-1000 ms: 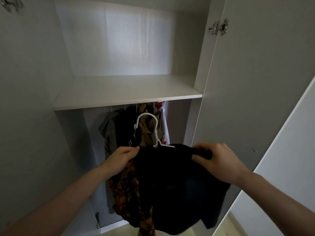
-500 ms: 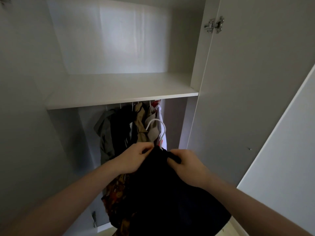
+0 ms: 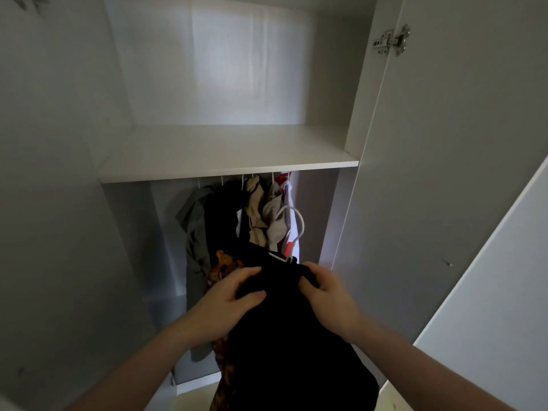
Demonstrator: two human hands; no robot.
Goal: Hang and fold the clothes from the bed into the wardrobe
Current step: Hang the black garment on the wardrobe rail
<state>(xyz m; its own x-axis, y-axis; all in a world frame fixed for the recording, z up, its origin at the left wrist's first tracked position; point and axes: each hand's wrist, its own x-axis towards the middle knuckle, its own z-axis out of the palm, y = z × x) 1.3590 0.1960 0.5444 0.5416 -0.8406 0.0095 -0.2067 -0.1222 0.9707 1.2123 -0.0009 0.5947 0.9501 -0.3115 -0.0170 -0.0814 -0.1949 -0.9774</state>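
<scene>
left hand (image 3: pixel 228 304): fingers pinch the black garment (image 3: pixel 290 345), below the shelf (image 3: pixel 225 161) | black garment: on white hanger (image 3: pixel 292 232), held before the wardrobe opening under the shelf | right hand (image 3: pixel 329 298): fingers curled, gripping the garment's top | hung clothes (image 3: pixel 258 218): beneath shelf, behind garment

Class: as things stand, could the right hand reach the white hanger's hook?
Probably yes: the right hand grips the black garment just below the white hanger's hook, and nothing lies between, though it would have to release its grip.
</scene>
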